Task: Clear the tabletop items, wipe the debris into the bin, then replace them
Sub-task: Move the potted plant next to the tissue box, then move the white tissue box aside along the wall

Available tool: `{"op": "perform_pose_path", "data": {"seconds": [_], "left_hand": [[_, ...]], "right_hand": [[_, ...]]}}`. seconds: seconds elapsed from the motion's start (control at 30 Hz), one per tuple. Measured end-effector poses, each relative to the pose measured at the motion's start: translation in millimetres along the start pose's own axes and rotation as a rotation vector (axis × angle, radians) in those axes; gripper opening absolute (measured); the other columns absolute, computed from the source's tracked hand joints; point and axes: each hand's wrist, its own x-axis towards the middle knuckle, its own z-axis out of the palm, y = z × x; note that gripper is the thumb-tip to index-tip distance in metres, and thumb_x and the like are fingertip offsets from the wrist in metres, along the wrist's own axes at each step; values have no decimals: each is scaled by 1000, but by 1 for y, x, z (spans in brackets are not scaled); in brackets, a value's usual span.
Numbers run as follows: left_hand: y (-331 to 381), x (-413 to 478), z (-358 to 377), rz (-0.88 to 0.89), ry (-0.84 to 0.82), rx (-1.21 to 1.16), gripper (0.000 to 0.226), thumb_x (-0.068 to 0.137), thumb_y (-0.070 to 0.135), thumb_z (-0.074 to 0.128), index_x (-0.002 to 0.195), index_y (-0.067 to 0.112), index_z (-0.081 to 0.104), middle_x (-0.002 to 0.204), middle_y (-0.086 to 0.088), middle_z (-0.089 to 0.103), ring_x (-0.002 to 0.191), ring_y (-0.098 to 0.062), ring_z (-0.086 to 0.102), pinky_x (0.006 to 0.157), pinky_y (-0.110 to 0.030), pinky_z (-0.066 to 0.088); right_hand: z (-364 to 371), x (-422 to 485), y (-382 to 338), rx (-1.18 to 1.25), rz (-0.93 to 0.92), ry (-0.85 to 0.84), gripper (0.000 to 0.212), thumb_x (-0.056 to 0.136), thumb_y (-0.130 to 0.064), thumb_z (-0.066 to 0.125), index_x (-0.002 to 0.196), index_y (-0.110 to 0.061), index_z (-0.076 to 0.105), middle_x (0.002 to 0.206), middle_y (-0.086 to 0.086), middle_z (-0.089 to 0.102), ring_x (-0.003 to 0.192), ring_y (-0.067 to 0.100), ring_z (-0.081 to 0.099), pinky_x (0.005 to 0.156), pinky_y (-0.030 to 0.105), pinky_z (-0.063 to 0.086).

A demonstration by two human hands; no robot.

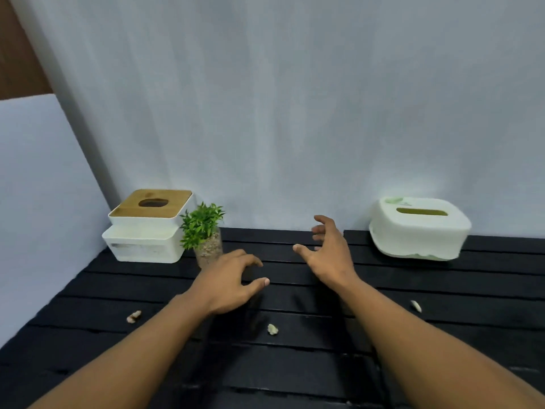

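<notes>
— Where do we have our hands?

— Both hover over the middle of the black table [442, 335]. Our left hand [233, 283] is palm down, fingers loosely bent, thumb out, holding nothing. Our right hand [327, 255] is spread wide, fingers parted and lightly curved, also holding nothing.

— And the things we must clear?

— The box with the wooden lid [147, 228] sits in the far left corner. The plant [203, 231] stands upright just beside it, on its right, along the far edge. Our left hand is close in front of the plant; we cannot tell whether they touch. The white box [418, 228] lies at the far edge toward the right corner, well apart from both hands.

— The debris?

— We see one crumb [134, 316] near the left edge, a second crumb [272, 329] mid-table between our forearms, and a third crumb [415, 306] toward the right edge.
</notes>
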Motion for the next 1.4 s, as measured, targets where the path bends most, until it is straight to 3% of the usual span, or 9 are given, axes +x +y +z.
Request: {"op": "perform_pose_path", "data": {"seconds": [0.13,0.37,0.53,0.67,0.73,0.83,1.17,1.3,1.4], "left_hand": [[74,49,12,65,40,-154,56,83,60,54,131,33,48,127,11,51,115,-10,52,98,-35,44],[191,128,58,172,38,-230,73,83,49,64,145,32,30,149,4,31,130,-15,41,102,-24,33],[219,158,89,101,108,-393,94,75,47,74,148,33,17,152,2,22,134,-16,34,95,-23,29],[225,168,108,113,178,-423,96,75,38,77,148,31,16,146,-1,31,130,-20,38,105,-34,38],[224,170,115,115,211,-426,94,76,34,76,148,33,15,144,-2,34,127,-21,43,102,-43,44],[223,173,121,120,227,-461,92,77,32,74,147,35,14,142,0,34,127,-21,43,100,-46,45],[179,157,93,129,295,-534,93,78,27,75,149,34,15,145,3,31,125,-13,43,98,-38,50],[126,136,62,106,327,-535,92,79,27,75,150,32,16,146,2,31,125,-11,42,87,-22,51],[80,114,43,75,326,-531,91,81,24,74,150,33,16,148,3,30,125,-12,43,91,-28,52]], "right_hand": [[-81,4,20,-112,-66,77,72,74,-40,76,134,-36,36,117,-15,52,103,6,54,92,35,50],[-207,19,85,-328,-116,369,89,67,-50,78,139,-29,31,137,-3,43,129,19,35,106,39,33],[-239,25,126,-224,-46,210,102,60,-47,84,140,-34,23,133,-8,31,129,17,36,105,37,37],[-240,31,150,-104,14,173,109,58,-45,86,144,-36,20,144,-5,32,128,14,40,107,35,38],[-238,32,156,-109,11,176,106,57,-46,85,141,-37,22,142,-6,38,124,13,44,103,37,42],[-236,33,159,-107,-1,190,101,56,-45,85,137,-40,26,135,-10,45,118,12,48,98,39,47],[-199,32,120,-109,-50,217,103,56,-49,84,138,-40,24,138,-12,43,120,14,49,98,43,49],[-149,30,83,-74,-77,192,102,58,-46,84,140,-40,23,140,-13,41,120,12,48,98,40,48],[-100,26,58,-43,-82,175,102,59,-43,84,140,-38,22,140,-12,40,119,12,49,96,39,49]]}}
